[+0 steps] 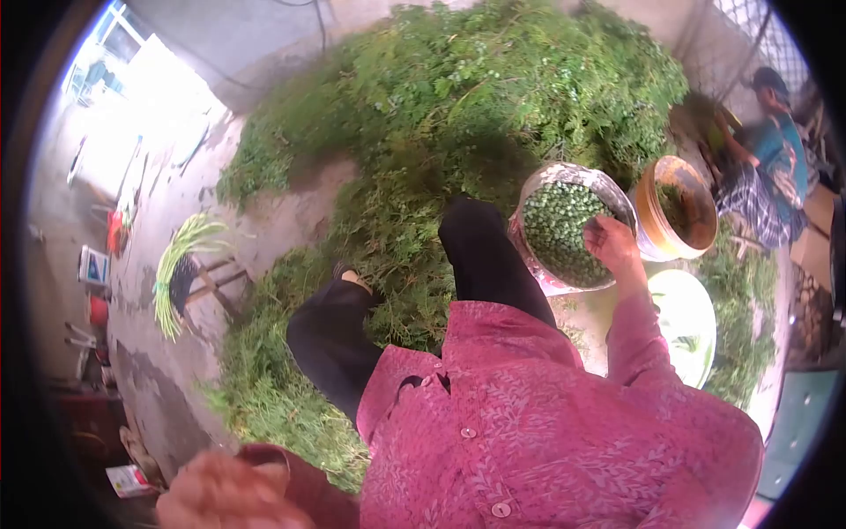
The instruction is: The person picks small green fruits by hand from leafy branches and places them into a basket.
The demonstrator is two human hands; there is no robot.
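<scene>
My right hand [610, 243] is over a bucket [620, 196] at its right side, fingers bent together close to the small round green berries [560, 217] that fill it. Whether anything is between those fingers is hidden. My left hand [227, 490] is at the lower left, away from the bucket and smeared by motion, so its fingers do not show clearly. A large heap of cut leafy green branches [493, 79] lies in front of me, with more greenery around my legs.
An orange-rimmed bucket [650, 203] stands right of the berry bucket, and a pale round basin [686, 309] sits nearer me. Another person [775, 167] sits at the far right. Left are a small wooden stool [211, 286] and a bundle of long green stalks [166, 282].
</scene>
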